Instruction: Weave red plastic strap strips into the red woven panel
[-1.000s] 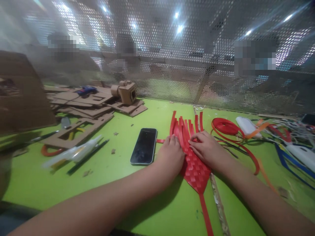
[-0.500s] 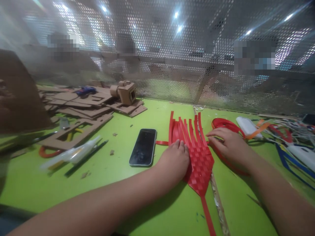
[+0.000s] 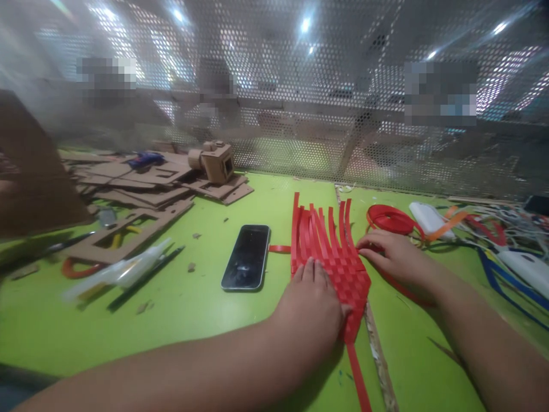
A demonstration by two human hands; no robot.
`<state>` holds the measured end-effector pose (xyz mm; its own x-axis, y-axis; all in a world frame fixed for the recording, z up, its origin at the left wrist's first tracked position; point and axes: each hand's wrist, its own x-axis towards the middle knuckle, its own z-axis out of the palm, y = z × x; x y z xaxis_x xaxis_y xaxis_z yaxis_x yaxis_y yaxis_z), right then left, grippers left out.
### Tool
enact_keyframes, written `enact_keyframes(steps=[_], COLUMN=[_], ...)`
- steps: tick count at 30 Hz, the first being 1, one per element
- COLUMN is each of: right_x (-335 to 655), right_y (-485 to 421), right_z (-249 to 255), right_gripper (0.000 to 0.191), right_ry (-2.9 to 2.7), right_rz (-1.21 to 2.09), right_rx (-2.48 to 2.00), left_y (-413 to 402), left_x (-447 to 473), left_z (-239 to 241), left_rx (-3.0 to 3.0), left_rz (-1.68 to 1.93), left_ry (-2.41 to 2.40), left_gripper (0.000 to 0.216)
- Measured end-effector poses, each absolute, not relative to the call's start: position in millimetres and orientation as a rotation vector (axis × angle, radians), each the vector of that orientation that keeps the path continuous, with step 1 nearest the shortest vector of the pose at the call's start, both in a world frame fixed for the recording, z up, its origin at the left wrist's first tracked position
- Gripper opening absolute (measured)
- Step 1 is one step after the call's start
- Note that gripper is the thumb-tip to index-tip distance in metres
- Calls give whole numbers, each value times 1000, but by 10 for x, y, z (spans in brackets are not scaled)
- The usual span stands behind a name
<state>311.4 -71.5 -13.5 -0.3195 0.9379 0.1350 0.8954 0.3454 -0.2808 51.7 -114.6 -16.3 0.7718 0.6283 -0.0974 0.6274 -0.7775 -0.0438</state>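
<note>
A red woven strip mat (image 3: 343, 269) lies on the green table (image 3: 193, 309), with loose strip ends fanning up at its far side. My left hand (image 3: 315, 300) lies flat on the mat's near left part, fingers stretched out. My right hand (image 3: 394, 257) rests at the mat's right edge, fingertips touching a strip there, fingers loosely extended. A single red strip (image 3: 358, 377) trails from the mat toward me.
A black phone (image 3: 246, 257) lies left of the mat. Cardboard pieces (image 3: 146, 183) and a small cardboard model (image 3: 218, 161) lie at the far left. A red strip coil (image 3: 388, 218), a white object (image 3: 431, 219) and coloured strips lie at the right. A perforated screen (image 3: 300, 114) backs the table.
My left hand slid nearer to me and further onto the mat. My right hand left the mat's top and moved to its right edge. The mat turned slightly.
</note>
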Motion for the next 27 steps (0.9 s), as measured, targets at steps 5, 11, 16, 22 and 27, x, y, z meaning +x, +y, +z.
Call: enact_keyframes(steps=[5, 11, 16, 22, 27], right_x=[3131, 3150, 3140, 3122, 3106], right_y=[-700, -701, -730, -736, -755], right_z=[-156, -201, -172, -179, -143], right_gripper=[19, 17, 18, 16, 15], right_ry=[-2258, -2016, -2024, -2015, -2036], right_rz=[372, 525, 625, 693, 612], right_rx=[-1685, -1618, -1601, -1582, -1593], left_y=[-1218, -1221, -1220, -1170, -1137], left_x=[512, 480, 475, 421, 384], left_z=[-206, -289, -398, -325, -260], left_rx=[-2974, -2970, -2953, -2970, -2965], left_rz=[245, 172, 147, 134, 188], left_ry=[-1051, -1176, -1210, -1188, -1131], left_gripper=[70, 72, 75, 72, 71])
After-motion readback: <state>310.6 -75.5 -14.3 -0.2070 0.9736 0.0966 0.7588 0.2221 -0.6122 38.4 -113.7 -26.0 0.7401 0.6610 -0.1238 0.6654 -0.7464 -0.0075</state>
